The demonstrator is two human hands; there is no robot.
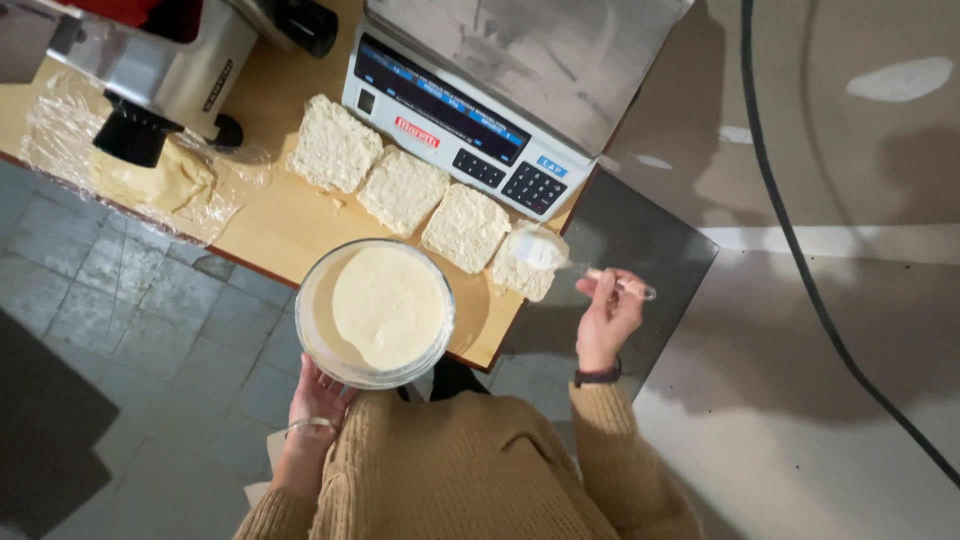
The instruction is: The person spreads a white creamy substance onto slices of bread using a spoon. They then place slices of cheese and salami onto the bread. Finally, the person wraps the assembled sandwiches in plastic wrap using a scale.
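Bowl (375,312) of pale batter at table (275,225) edge, cupped from below by left hand (318,400), fingers curled under base. Looks heavy, glass slippery; support underneath. Right hand (607,318) pinches spatula (575,264) handle, loaded blade over last bread slice (522,270). Batter thick, soft; bread crumbly.

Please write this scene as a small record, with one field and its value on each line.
Setting: wooden table over a tiled floor
Left hand: holds a glass bowl from below
Bowl contents: pale, creamy batter
Right hand: grips a spatula by its handle
Spatula blade: coated white, over the rightmost bread slice
Bread: four slices in a diagonal row, three others uncovered
Behind the bread: digital scale with keypad
Far left: metal machine above plastic wrap
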